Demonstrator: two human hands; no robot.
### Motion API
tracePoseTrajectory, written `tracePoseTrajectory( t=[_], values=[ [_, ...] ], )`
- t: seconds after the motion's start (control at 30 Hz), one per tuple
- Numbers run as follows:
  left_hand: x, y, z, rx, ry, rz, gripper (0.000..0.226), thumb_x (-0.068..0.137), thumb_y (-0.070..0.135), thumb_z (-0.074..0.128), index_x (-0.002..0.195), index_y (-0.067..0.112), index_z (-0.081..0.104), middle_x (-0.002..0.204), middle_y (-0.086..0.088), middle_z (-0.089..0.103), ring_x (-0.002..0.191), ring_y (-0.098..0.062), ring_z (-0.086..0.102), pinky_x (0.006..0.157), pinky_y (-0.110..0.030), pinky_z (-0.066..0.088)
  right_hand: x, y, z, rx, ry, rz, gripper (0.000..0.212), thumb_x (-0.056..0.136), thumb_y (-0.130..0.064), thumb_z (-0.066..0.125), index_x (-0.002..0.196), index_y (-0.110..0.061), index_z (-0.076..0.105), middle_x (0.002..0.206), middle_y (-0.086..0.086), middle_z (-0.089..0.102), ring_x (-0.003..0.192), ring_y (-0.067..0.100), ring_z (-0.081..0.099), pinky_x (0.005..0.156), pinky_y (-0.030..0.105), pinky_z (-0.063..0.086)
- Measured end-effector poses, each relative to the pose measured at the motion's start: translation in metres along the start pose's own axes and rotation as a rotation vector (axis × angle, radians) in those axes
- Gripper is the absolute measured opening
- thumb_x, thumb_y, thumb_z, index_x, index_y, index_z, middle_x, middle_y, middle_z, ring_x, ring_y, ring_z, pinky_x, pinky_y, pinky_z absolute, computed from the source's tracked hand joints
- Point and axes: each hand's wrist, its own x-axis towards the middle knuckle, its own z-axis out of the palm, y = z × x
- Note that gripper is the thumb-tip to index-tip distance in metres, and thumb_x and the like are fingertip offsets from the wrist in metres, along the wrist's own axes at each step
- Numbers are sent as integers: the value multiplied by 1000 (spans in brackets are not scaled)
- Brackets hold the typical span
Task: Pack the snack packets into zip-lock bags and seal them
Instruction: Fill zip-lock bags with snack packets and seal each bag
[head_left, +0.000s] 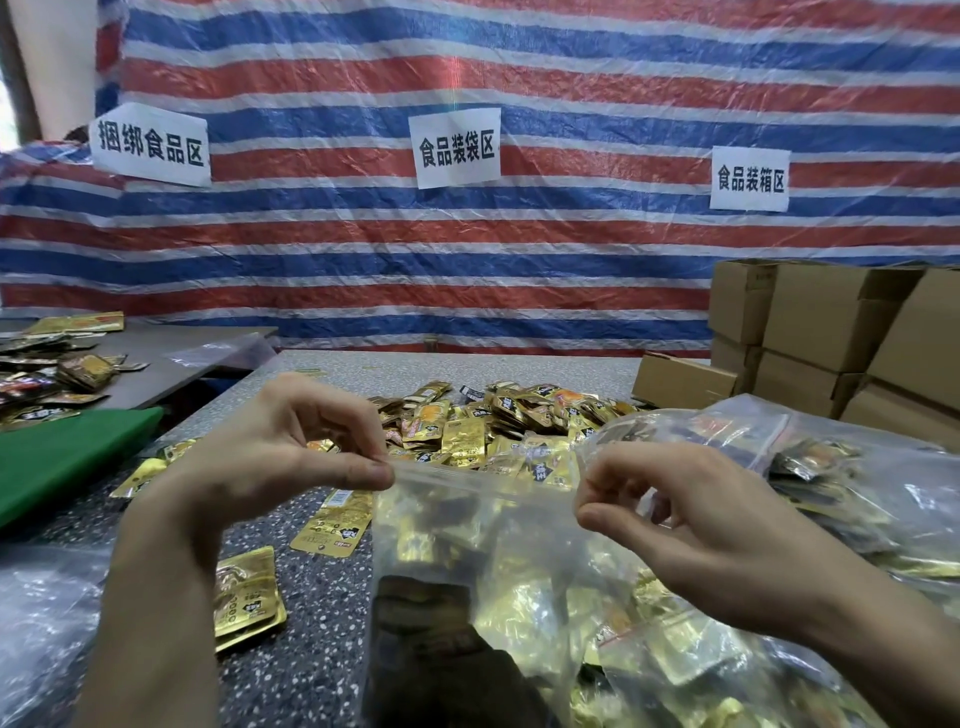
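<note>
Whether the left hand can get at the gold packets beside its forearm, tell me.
Likely yes, once freed: the left hand pinches a corner of the bag, but nothing lies over the packets.

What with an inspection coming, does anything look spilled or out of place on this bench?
Yes. Several gold foil snack packets lie strewn on the speckled grey table, apart from the big heap behind the clear zip-lock bag that the left hand and right hand pinch.
</note>
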Motion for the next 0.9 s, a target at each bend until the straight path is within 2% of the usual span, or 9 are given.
tracePoseTrajectory(
  t=[0.3,0.4,0.5,0.67,0.73,0.8,0.83,0.9],
  values=[
    [-1,0,-1,0,12,1,23,64,31,82,69,9,74,69,-9,69,69,-18,64,66,-23,51,-10,14,-4,49,22,15,15,86,-51,57,87,-37,62,88,-22,65,84,7,61,68,33,51],
    [0,1,0,15,10,-6,19,64,21,86,69,7,75,69,-10,69,68,-19,64,66,-24,52,-14,15,-5,66,32,30,16,84,-52,57,89,-38,63,88,-22,66,82,8,62,69,38,53],
    [0,1,0,8,9,-14,12,65,16,80,70,6,75,68,-11,68,67,-19,64,63,-23,51,-17,14,-7,80,46,43,19,83,-55,58,86,-37,65,85,-18,67,80,9,62,68,39,53],
    [-1,4,0,29,19,-34,24,62,30,87,69,11,75,69,-10,68,68,-18,64,63,-21,50,-23,14,-5,68,85,63,36,79,-67,55,72,-32,62,75,-15,67,68,7,60,58,28,47],
    [-1,5,1,52,17,-55,26,62,38,82,69,15,75,71,-9,69,69,-18,65,62,-21,51,-26,14,-2,42,87,78,37,79,-68,55,69,-33,58,71,-16,65,63,7,58,56,29,45],
    [-1,6,1,53,33,-97,28,60,42,82,70,16,76,73,-11,71,68,-22,66,60,-23,53,-28,15,1,101,72,109,38,77,-69,59,68,-32,58,66,-16,63,57,6,56,52,21,39],
    [-1,6,1,55,46,-114,28,61,41,85,71,16,76,73,-12,71,67,-22,67,59,-24,54,-29,15,3,182,63,132,39,75,-69,63,71,-30,60,67,-15,64,55,5,57,53,17,38],
    [-1,7,1,51,65,-130,20,70,31,88,73,16,76,71,-14,70,62,-24,67,56,-25,54,-32,14,10,364,-4,186,43,66,-74,73,87,-38,62,85,-14,70,67,6,65,59,16,46]
  ],
)
